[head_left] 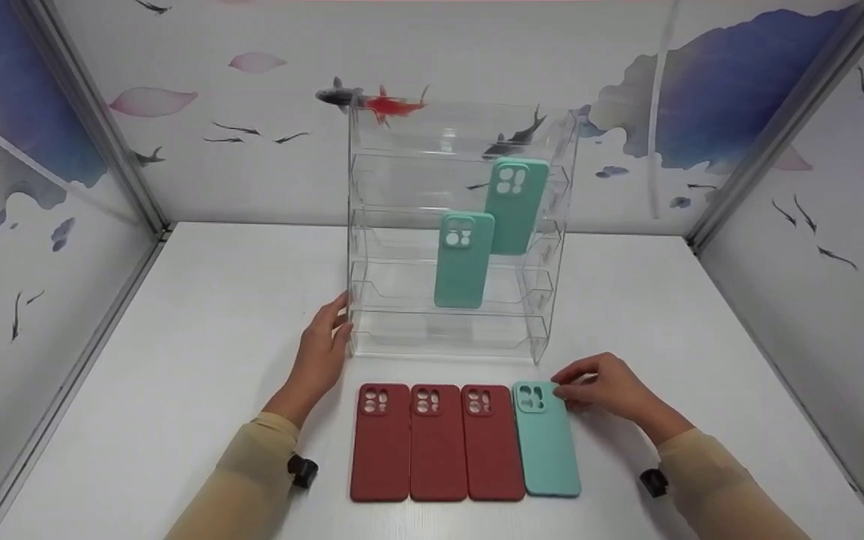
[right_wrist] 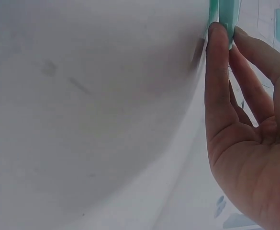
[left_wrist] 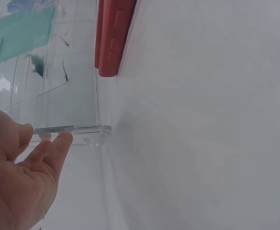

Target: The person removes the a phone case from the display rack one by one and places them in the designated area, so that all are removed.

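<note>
Two hands at a clear tiered rack (head_left: 432, 345) and a row of phone cases on a white tabletop (head_left: 237, 300). The turquoise case (head_left: 548, 457) lies flat at the right end of the row, slightly angled, its camera cutout at the far end. The right hand (head_left: 608, 386) is at its far right corner, pinching the edge between thumb and fingertips, the gap between them only about the case's thickness. The left hand (head_left: 319, 360) lies farther off, left of this case, with thumb and fingers nearly closed on the rack's near left edge. Three red cases (head_left: 439, 457) lie side by side to the left of the turquoise one. Beyond the row, two upright green cases (head_left: 463, 270) stand in the rack, the right one higher.
</note>
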Available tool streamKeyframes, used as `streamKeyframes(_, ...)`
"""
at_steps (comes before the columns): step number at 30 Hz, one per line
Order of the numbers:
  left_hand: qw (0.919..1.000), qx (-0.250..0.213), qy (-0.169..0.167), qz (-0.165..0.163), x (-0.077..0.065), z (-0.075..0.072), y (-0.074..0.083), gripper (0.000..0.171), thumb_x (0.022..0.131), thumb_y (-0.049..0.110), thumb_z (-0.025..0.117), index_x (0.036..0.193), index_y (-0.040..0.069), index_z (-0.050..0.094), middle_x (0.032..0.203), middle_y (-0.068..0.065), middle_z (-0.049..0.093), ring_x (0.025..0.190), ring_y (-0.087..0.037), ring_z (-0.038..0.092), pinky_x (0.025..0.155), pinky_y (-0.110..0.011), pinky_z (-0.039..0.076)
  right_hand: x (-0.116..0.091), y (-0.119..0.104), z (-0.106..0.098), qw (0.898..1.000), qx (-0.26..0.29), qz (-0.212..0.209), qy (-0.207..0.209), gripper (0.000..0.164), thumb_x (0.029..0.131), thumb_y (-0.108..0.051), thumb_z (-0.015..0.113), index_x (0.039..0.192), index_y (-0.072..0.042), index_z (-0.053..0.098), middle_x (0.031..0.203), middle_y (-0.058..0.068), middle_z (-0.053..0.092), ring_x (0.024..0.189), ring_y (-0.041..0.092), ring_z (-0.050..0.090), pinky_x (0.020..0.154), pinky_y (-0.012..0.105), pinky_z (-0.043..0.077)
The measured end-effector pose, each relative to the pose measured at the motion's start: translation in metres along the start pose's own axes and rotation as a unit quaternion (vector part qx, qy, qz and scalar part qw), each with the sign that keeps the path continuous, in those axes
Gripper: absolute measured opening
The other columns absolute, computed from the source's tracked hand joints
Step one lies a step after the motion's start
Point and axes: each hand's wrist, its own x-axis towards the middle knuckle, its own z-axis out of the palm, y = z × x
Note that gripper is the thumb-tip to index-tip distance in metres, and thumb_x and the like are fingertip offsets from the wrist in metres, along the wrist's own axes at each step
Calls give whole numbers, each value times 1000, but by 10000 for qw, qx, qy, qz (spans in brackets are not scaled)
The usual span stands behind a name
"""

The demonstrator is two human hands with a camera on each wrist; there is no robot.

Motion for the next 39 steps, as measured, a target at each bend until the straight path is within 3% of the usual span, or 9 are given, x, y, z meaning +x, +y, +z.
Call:
streamKeyframes(16,10000,14,25,-27,-1,1,0,54,110,11,48,161,7,32,158,-15,44,140,-37,52,122,-49,43,-3,2,3,9997,-68,-214,8,22,88,-19,83,108,-9,80,109,9,77,85,16,76,73,27,65)
streamKeyframes(22,9999,5,92,48,-1,1,0,53,109,9,48,160,6,33,157,-16,45,139,-38,53,121,-50,44,-4,-4,-2,9991,-319,-276,31,21,89,-17,82,109,-11,80,106,7,76,84,17,74,71,26,63)
streamKeyframes(27,9999,44,71,75,-1,0,1,53,110,10,48,160,6,33,157,-17,45,139,-38,54,121,-50,44,-8,-16,-9,9963,-671,-535,85,25,89,-14,82,113,-9,78,104,7,75,81,19,73,69,29,65)
streamKeyframes(32,10000,76,17,23,-1,-1,2,52,110,12,47,160,7,32,157,-16,45,140,-37,53,121,-48,44,-11,-37,-15,9877,-1124,-1085,77,28,87,-17,84,114,-10,79,107,6,77,86,17,71,68,24,62)
streamKeyframes(39,9999,100,-14,-29,-1,-1,2,53,111,15,47,161,8,32,158,-15,44,140,-35,53,121,-48,45,-9,-78,-30,9761,-1144,-1796,427,21,87,-17,85,107,-18,81,107,3,79,84,14,74,68,21,63)
